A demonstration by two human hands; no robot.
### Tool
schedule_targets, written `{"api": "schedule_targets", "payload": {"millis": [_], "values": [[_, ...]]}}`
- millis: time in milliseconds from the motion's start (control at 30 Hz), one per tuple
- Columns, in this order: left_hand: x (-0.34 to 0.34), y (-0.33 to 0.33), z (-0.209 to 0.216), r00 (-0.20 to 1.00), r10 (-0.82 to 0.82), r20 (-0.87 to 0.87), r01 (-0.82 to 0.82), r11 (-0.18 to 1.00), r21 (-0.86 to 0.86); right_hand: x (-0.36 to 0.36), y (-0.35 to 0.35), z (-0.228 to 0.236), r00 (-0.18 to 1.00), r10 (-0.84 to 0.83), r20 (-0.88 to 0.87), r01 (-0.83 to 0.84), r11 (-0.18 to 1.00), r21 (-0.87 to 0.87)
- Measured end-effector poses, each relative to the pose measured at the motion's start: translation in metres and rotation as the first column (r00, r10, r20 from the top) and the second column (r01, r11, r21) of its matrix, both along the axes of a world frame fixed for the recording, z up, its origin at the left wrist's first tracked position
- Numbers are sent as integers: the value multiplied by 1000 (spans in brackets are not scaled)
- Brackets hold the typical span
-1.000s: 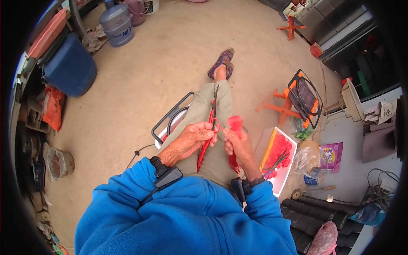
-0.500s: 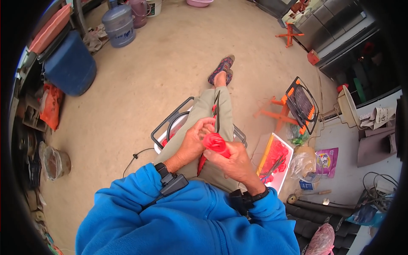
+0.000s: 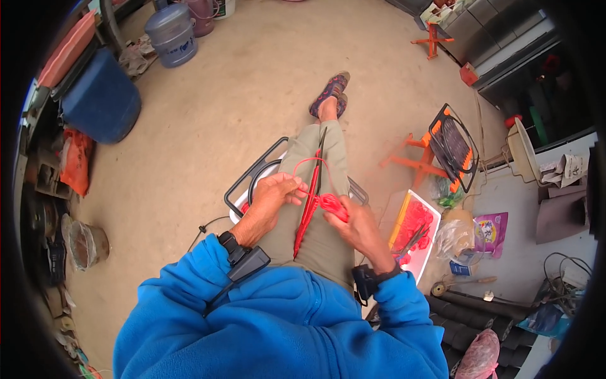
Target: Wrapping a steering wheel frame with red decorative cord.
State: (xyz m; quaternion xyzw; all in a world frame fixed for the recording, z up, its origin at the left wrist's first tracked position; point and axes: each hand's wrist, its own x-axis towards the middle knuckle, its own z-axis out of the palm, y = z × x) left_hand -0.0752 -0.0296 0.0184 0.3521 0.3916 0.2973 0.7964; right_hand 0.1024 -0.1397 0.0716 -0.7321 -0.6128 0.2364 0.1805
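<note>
My right hand [image 3: 360,228] is closed around a coiled bundle of red ribbon-like strip [image 3: 332,206], its looped end facing up. A thin red strand leads from the bundle to my left hand [image 3: 281,194], pinched between thumb and fingers. Part of that strand arches in a loop above both hands. Along my lap, between the hands, lies a long narrow red piece [image 3: 307,221] next to a dark, slim, pointed strip [image 3: 321,155]. What the dark strip is, I cannot make out. To the right stands a white tray [image 3: 432,237] with red pieces and scissors [image 3: 413,240] in it.
A black-framed, white-sided container [image 3: 252,174] sits under my legs. Ahead on the right is a folding stool [image 3: 435,151] with orange legs. A blue bin [image 3: 101,95] and a water jug [image 3: 172,35] stand at the far left, a bucket [image 3: 85,243] nearer.
My hands have moved apart. The left drew a red strand out of the bundle toward the left, and the bundle tipped over in my right hand. The red piece on my lap shows more.
</note>
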Motion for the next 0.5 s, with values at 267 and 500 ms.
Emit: {"api": "schedule_targets", "payload": {"millis": [267, 500], "values": [[9, 0, -4, 997, -49, 61, 44, 996, 80, -17, 34, -25, 993, 22, -118, -17, 999, 42], [4, 8, 13, 980, 177, 89, -194, 949, 249, -1, 36, 4, 908, 19, -419, 79, 973, 216]]}}
